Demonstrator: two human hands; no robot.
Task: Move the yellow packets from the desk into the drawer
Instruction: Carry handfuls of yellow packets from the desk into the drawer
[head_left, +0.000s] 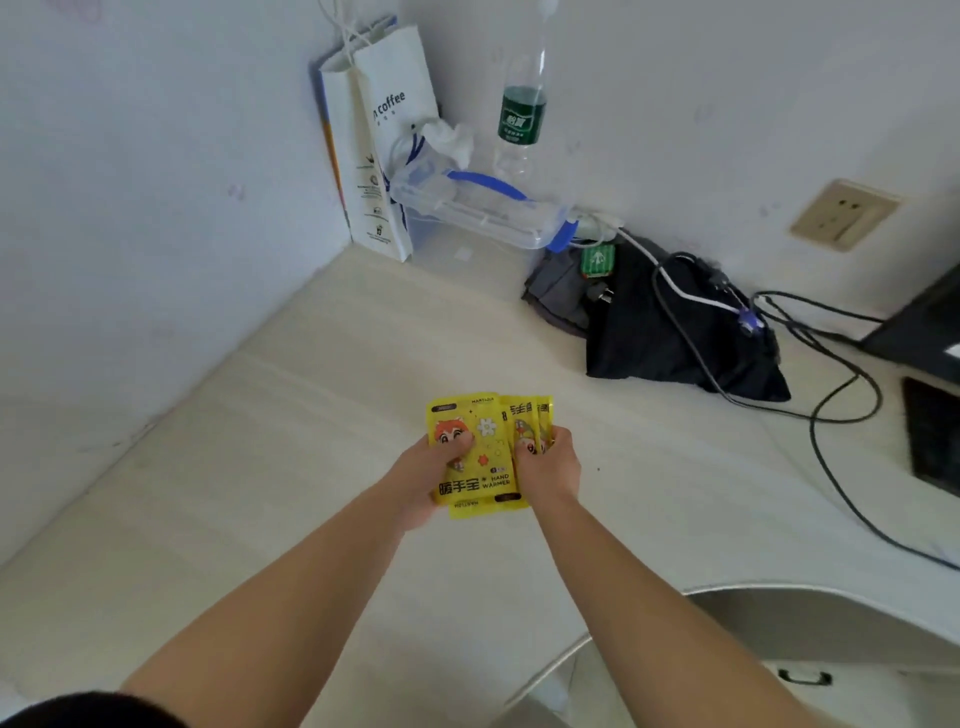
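Several yellow hand-warmer packets (485, 457) with a cartoon animal print are fanned out in a stack just above the pale desk (322, 415), near its middle. My left hand (434, 480) grips the stack's left side, thumb on the top packet. My right hand (548, 460) holds the right side, where more packets stick out behind the top one. At the lower right, below the desk's curved edge, a drawer front with a dark handle (802, 675) shows; whether it is pulled out I cannot tell.
In the far corner stand a white coffee paper bag (382, 135), a clear plastic box with blue clips (483, 208) and a water bottle (522, 104). A dark cloth bag (670, 332) with cables lies at the back right. A dark device (930, 436) sits at the right edge.
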